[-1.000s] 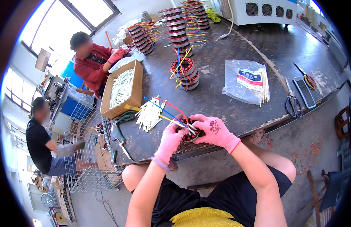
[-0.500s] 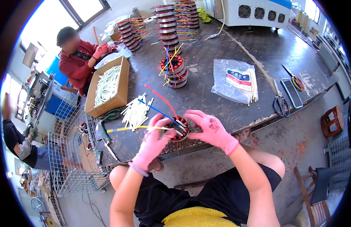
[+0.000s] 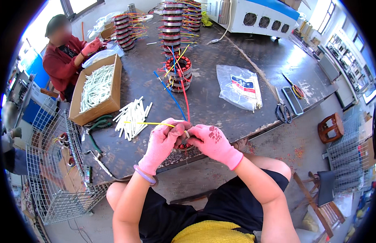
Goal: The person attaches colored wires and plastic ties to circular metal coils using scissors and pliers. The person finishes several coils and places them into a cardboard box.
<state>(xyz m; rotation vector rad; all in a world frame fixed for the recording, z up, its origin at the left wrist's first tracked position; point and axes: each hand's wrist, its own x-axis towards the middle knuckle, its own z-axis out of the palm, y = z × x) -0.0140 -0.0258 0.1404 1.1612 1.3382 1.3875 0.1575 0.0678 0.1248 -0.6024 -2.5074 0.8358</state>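
My left hand (image 3: 161, 141), in a pink glove, is closed in a pinch at the near table edge. A yellow wire (image 3: 145, 123) runs out of it to the left. My right hand (image 3: 212, 142), gloved alike, pinches a short white sleeve (image 3: 187, 133) that shows between the two sets of fingertips. Beneath the fingers sits a motor stator (image 3: 183, 146) with red windings, mostly covered by my hands. From behind the hands a blue wire (image 3: 172, 97) and a red wire (image 3: 185, 97) stretch away over the table.
Loose white sleeves (image 3: 133, 117) and a cardboard box (image 3: 111, 91) of them lie left. Stacked stators (image 3: 172, 30) stand behind a nearer stator pile (image 3: 180, 77). A plastic bag (image 3: 236, 87), scissors (image 3: 283, 111) and a phone (image 3: 292, 101) are right. A co-worker (image 3: 64, 54) sits far left.
My hands have come together over the stator, their fingertips now meeting at the white sleeve. The blue wire has swung from leaning left to pointing more away. The whole view has shifted.
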